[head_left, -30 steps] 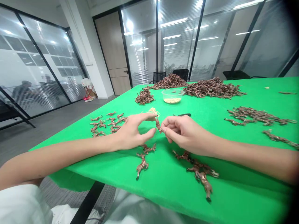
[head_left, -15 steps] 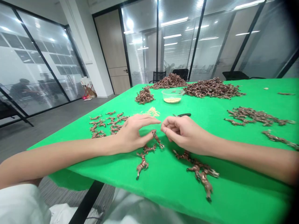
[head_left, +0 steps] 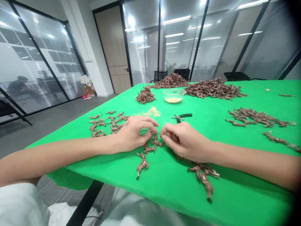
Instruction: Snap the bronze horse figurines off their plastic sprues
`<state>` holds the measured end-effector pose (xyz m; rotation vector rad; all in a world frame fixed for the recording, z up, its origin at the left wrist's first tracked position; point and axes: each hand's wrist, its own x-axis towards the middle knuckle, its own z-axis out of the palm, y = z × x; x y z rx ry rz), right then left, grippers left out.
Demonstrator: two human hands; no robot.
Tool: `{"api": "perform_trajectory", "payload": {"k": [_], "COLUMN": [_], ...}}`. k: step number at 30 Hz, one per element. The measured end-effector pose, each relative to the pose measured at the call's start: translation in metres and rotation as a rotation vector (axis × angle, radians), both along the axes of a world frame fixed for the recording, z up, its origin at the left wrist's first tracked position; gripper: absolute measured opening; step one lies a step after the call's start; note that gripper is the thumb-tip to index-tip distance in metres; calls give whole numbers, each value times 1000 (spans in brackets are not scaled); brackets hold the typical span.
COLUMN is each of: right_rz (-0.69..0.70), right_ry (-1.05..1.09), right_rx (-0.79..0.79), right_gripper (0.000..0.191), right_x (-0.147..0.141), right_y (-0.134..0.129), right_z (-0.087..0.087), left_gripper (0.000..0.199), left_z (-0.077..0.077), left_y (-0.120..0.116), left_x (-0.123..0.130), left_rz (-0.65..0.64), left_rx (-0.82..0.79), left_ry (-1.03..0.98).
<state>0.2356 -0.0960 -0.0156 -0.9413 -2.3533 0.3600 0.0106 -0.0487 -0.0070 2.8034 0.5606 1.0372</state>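
My left hand (head_left: pixel 135 133) is curled above the green cloth, its fingertips around the upper end of a small brown animal figure (head_left: pixel 157 142). Close by on the right, my right hand (head_left: pixel 185 139) has its thumb and fingers pressed together; anything between them is too small to make out. Under and in front of my left hand lie more brown figures (head_left: pixel 142 165). A cluster of figures (head_left: pixel 205 182) lies below my right wrist, partly covered by it. Black-handled pliers (head_left: pixel 185 115) rest open just beyond my right hand.
Small yellowish pieces (head_left: pixel 151 112) are scattered beyond my hands, and a clear bowl (head_left: pixel 174 95) holds more. Large heaps of figures (head_left: pixel 213 88) stand at the back. Other groups lie left (head_left: pixel 96 125) and right (head_left: pixel 256 117). A person (head_left: pixel 21 88) sits behind glass.
My left fingers have curled down onto the figure, which has turned. My right hand has moved slightly nearer and lower, and more of the pliers shows.
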Motion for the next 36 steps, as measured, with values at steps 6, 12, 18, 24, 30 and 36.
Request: {"api": "perform_trajectory", "payload": {"k": [6,12,18,24,30,36], "right_rz": [1,2,-12,-65,-107,-144], "right_ry": [-103,-263,-270,113,249,325], "right_rx": [94,145,112,-338,-562,-600], "right_gripper": [14,18,21,22,23,32], "right_x": [1,1,1,-1,0,0], "right_y": [0,0,1,5,12,13], "right_z": [3,5,4,7,5,3], "left_gripper": [29,30,28,24,25,25], "left_z": [3,7,7,10,11,9], "left_y": [-3,-3,2,1,0,0], "left_x": [0,2,-1,-3,-3,-4], "left_rz": [-35,-203,-270,-247,-239,-254], "left_rx": [35,73,86,82,69,77], "left_ry": [-9,65,232,269,283,277]}}
